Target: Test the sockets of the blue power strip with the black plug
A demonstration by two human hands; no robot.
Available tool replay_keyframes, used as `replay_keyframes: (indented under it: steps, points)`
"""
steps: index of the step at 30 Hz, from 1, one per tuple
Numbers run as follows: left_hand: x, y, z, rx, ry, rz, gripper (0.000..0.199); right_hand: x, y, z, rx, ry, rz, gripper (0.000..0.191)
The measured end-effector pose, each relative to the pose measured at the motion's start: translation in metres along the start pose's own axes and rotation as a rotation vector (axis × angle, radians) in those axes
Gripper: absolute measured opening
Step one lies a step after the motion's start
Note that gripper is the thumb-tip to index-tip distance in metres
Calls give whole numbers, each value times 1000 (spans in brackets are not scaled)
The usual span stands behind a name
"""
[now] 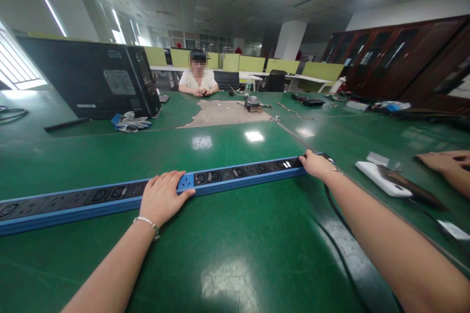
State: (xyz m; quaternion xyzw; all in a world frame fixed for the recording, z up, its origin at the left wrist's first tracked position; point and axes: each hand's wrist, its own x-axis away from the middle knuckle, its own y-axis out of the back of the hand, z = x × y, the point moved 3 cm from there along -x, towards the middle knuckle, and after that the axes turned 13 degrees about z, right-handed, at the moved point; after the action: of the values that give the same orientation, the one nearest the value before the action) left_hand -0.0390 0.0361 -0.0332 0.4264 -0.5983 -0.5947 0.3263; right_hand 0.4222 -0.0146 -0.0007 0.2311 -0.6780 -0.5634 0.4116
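Observation:
A long blue power strip with a row of black sockets lies across the green table and runs out of view at the left. My left hand rests over its middle, fingers wrapped over the strip beside a single blue socket, thumb on the front edge. Near the strip's right end, my right hand is closed with thumb and fingers pressed on something dark at the last sockets; its exact shape is hidden. A black cable runs below my right forearm toward the front edge.
A black computer case and gloves are at the back left. A person sits across the table. At the right lie a white power strip and another person's hands. A small device stands further back.

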Motion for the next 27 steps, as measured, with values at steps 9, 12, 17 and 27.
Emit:
replay_keyframes:
  steps: [9, 12, 17, 27]
  points:
    - [0, 0, 0, 5, -7, -8, 56, -4, -9, -5, 16, -7, 7, 40]
    - [0, -1, 0, -8, 3, -3, 56, -3, -11, -6, -7, 9, -21, 40]
    - [0, 0, 1, -2, 3, 3, 57, -3, -13, -5, -47, 7, -25, 39]
    - [0, -1, 0, -10, -2, -2, 58, 4, -10, -4, -98, -24, -58, 39]
